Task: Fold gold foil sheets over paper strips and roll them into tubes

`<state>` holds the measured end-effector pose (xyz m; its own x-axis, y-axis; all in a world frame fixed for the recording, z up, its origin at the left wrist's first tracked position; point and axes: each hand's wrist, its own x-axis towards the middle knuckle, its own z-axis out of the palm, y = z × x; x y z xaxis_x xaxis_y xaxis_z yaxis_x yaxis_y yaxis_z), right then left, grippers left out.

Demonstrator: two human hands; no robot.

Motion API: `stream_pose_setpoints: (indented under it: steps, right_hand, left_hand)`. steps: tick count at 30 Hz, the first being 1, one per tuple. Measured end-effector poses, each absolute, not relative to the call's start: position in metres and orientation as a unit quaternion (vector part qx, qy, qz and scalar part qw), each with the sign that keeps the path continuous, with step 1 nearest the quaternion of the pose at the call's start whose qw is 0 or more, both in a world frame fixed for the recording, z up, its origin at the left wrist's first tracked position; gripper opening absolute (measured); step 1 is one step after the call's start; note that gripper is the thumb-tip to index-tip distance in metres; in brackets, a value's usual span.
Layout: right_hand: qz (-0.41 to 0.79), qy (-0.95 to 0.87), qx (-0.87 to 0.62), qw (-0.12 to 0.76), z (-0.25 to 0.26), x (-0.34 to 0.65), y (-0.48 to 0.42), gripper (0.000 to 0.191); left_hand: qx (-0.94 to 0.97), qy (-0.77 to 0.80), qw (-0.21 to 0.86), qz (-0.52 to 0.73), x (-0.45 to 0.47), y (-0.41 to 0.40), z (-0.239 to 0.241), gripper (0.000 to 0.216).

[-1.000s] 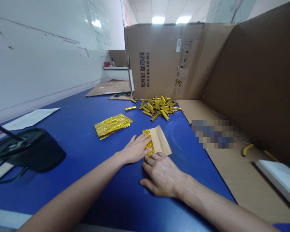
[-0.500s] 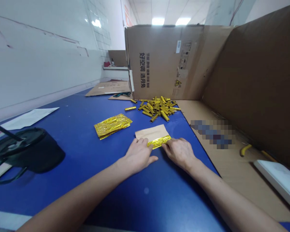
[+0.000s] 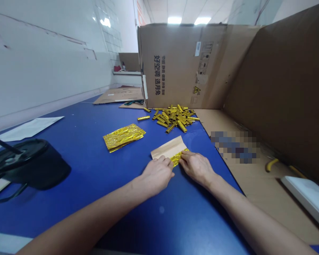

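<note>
The fingers of the left hand [image 3: 159, 175] were bent and close together on the folded near edge of a rectangular sheet with a plain tan face and shiny gold foil [image 3: 168, 147]; whether they gripped it or only pressed, I couldn't tell. The right hand [image 3: 198, 166] had its thumb and fingertips drawn narrow, holding the right end of that same gold fold. The sheet lay slanting on the smooth blue tabletop [image 3: 138, 219], its tan part reaching away beyond both sets of fingertips.

Just past the left fingers, out to their left, a flat stack of crinkled gold foil sheets [image 3: 124, 137] rested. Straight beyond the fingers was a heap of short, hollow gold tubes [image 3: 175, 118], with one single gold tube [image 3: 143, 118] apart on its left. Well left of the fingers stood a dark lidded cup with a handle and straw [image 3: 39, 166]. Farthest beyond them all rose a large brown cardboard box with black printing [image 3: 180, 67].
</note>
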<state>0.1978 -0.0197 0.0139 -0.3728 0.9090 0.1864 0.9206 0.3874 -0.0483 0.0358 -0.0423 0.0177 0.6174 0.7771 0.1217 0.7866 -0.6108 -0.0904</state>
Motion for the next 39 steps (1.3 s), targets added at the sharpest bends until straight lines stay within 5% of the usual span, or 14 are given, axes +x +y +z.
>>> stream_pose_setpoints:
  steps: [7, 18, 25, 30, 35, 39]
  right_hand:
    - [-0.054, -0.877, -0.473, 0.057, 0.024, 0.179, -0.048, 0.035]
    - [-0.022, -0.948, -0.309, 0.077, 0.026, 0.157, -0.077, 0.035]
    - [0.045, -0.958, -0.233, 0.158, 0.027, 0.162, -0.073, 0.028]
    - [0.003, -0.869, -0.436, 0.235, 0.032, 0.182, -0.047, 0.029]
    - [0.018, -0.801, -0.593, 0.078, 0.029, 0.202, -0.02, 0.028]
    - [0.079, -0.801, -0.59, 0.064, 0.028, 0.207, -0.015, 0.027]
  left_hand:
    - [-0.868, -0.49, 0.069, -0.045, 0.007, -0.01, 0.015, 0.025]
    - [-0.849, -0.526, -0.023, -0.033, 0.009, -0.009, 0.003, 0.056]
    - [-0.888, -0.451, -0.086, 0.016, 0.008, -0.01, 0.007, 0.057]
    - [-0.938, -0.327, -0.114, 0.009, 0.025, -0.038, 0.013, 0.056]
    - [-0.947, -0.298, -0.119, 0.005, 0.038, -0.058, 0.017, 0.064]
    - [-0.947, -0.301, -0.111, 0.005, 0.04, -0.057, 0.019, 0.064]
